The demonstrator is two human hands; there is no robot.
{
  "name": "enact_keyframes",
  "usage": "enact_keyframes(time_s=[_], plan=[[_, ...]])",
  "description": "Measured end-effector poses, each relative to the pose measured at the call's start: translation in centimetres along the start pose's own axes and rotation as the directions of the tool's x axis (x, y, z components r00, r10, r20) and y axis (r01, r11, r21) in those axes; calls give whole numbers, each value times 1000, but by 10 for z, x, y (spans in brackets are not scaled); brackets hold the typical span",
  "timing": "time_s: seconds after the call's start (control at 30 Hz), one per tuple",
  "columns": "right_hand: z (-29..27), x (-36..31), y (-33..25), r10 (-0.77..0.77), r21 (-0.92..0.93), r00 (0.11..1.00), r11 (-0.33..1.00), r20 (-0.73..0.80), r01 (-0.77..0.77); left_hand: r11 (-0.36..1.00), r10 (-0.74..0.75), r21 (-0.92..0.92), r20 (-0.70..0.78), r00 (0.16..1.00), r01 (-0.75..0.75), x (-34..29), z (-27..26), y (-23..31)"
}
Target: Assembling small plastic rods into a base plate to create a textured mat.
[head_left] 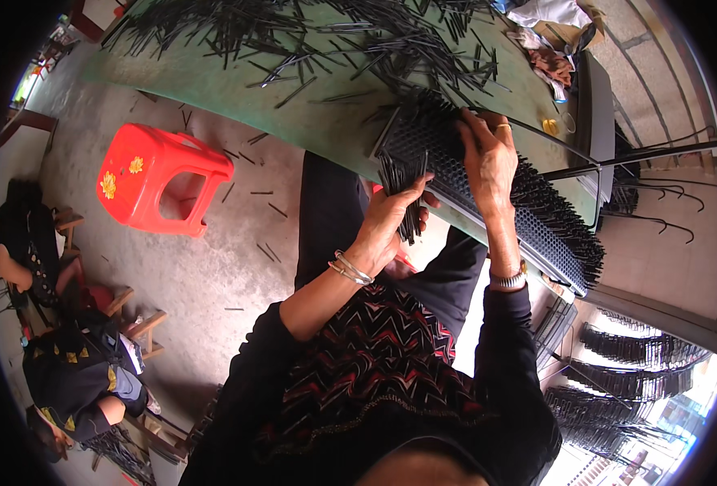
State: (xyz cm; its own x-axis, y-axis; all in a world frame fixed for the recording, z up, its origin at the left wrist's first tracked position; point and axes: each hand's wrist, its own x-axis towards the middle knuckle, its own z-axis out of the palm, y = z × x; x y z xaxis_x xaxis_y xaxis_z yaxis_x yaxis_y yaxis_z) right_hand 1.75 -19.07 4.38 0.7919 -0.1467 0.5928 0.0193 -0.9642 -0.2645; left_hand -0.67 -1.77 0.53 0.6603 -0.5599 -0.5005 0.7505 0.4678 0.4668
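Left hand (387, 217) angled inward, gripping thin black stick bundle (397, 175); right hand (490, 162) arched over black perforated rack (546, 236), grip unclear.

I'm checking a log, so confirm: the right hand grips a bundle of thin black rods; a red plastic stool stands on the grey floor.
Wrong hand: the head view shows the left hand gripping the bundle of thin black rods. The red plastic stool stands on the grey floor.
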Motion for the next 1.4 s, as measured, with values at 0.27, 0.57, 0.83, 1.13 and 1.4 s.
enact_keyframes(time_s=[0.27,0.57,0.83,1.13,1.4], plan=[[-37,-10,-26,216,458,704,626,676,-632,987,65,150,-1,998,-64,-11,8,6],[-36,-15,-21,187,504,638,468,747,-726,959,66,276,15,998,-68,-18,9,10],[-31,-16,-23,221,528,614,345,758,-776,879,234,426,9,972,-215,-14,6,4],[-36,-7,-23,163,514,617,415,770,-751,892,229,385,62,972,-235,-11,0,5],[-29,7,-18,331,684,819,450,469,-574,976,110,200,-110,988,-87,-2,-16,8]])
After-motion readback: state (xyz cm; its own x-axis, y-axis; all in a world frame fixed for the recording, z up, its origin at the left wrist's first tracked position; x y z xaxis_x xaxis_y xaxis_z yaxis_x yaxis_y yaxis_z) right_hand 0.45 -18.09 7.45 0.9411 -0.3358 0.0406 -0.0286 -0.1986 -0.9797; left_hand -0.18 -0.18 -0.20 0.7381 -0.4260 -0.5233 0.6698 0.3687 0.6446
